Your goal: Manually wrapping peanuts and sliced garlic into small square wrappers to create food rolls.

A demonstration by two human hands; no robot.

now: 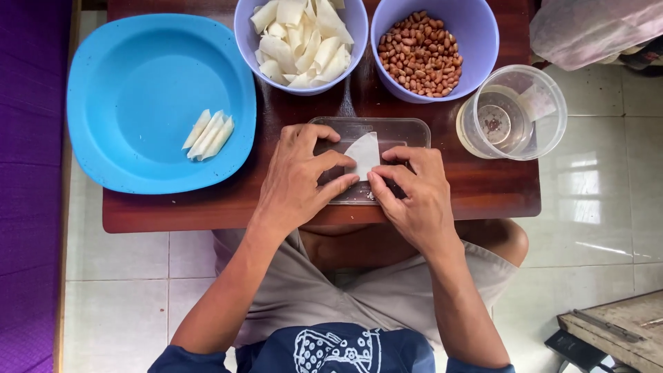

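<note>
Wrapper: white dough piece, quarter-round, lies on clear plastic lid at table's near edge.
Left hand: fingertips pressed together on wrapper's left lower edge, pinching it.
Right hand: thumb and forefinger pinch the lower right edge, touching it.
Axis: wrapper's long side runs away from the body; both hands meet at its near tip, equally close.
Around: blue plate with folded pieces left; bowl of wrappers, bowl of peanuts behind; clear tub right.
</note>
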